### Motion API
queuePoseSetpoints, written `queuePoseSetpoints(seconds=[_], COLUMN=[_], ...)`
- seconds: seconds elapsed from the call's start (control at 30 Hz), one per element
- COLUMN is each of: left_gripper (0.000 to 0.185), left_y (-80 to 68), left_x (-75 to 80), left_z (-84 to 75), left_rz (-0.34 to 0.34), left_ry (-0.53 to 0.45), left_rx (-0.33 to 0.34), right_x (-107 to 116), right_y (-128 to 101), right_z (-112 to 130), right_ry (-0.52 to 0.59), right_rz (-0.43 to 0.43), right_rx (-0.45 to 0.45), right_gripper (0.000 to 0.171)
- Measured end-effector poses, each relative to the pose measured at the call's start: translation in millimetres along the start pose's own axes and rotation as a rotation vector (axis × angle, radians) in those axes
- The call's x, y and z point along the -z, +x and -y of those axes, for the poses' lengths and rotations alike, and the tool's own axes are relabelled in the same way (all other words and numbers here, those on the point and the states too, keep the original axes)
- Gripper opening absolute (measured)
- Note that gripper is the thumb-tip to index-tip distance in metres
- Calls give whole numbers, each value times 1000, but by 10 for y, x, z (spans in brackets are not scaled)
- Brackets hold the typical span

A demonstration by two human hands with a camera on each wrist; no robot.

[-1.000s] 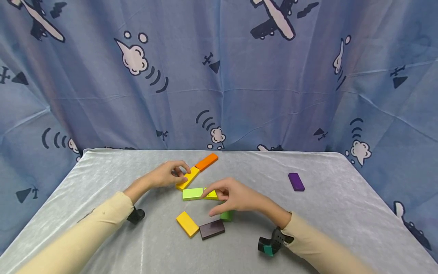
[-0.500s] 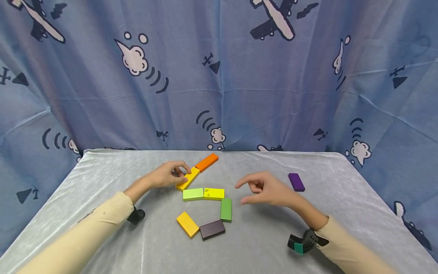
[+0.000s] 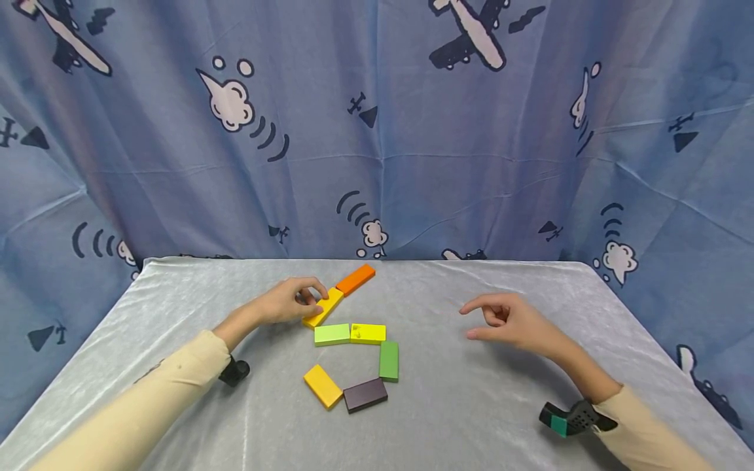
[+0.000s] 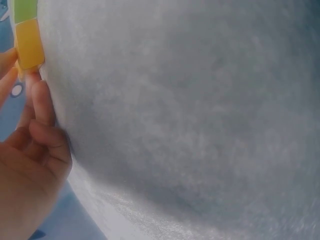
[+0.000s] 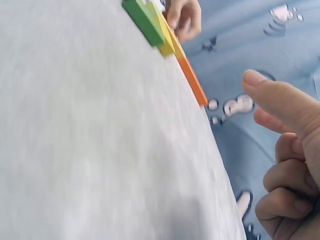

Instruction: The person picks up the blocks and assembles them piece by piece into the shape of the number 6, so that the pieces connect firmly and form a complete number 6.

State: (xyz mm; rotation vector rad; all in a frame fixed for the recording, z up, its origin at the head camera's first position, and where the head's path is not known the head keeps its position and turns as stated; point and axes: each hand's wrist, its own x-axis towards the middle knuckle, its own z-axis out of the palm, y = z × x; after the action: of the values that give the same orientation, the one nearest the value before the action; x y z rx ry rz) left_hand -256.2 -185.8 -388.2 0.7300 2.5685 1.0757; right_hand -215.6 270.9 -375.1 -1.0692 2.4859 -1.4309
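Observation:
On the left of the head view, my left hand (image 3: pixel 288 301) pinches a yellow block (image 3: pixel 331 305) between thumb and index finger; the block lies flat. An orange block (image 3: pixel 356 280) continues in line from its far end. Just in front lie a light green block (image 3: pixel 332 334) and a bright yellow block (image 3: pixel 368 333), end to end. A green block (image 3: pixel 389 361), a dark brown block (image 3: pixel 366 395) and a second yellow block (image 3: pixel 323 386) curve round below them. My right hand (image 3: pixel 518 324) hovers at the right, holding nothing, thumb and index finger apart, other fingers curled.
A pale grey velvety cloth (image 3: pixel 448 405) covers the table. Behind it hangs a blue curtain (image 3: pixel 412 196) printed with planes and clouds. A black band (image 3: pixel 577 417) sits on the right wrist.
My right hand has moved right, away from the blocks, uncovering the green and bright yellow ones. It now hides the purple block seen earlier. The left hand has stayed in place.

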Motion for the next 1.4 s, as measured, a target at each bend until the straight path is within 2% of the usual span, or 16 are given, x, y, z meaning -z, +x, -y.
queuePoseSetpoints(seconds=[0.23,0.53,0.73,1.03,1.4], left_gripper=[21,22,22,21,21], left_y=[3,18,15,10,12], left_x=[0,5,9,5,2], left_z=[15,31,23,15,17], left_rz=[1,1,8,7,10], left_ry=[-2,1,2,-5,-10], left_rx=[0,-18,-20,-13,-13], right_x=[230,451,591,702,748], right_y=[-191,-318,-381,-421,-399], right_z=[-149,-385,-529,-658,-709], right_ry=[-69,-122,-148,-126,-188], right_rz=[-58,-114,-92,-32,-12], right_rx=[-77,-99,-147,-187,-233], right_gripper=[34,39,51,70,66])
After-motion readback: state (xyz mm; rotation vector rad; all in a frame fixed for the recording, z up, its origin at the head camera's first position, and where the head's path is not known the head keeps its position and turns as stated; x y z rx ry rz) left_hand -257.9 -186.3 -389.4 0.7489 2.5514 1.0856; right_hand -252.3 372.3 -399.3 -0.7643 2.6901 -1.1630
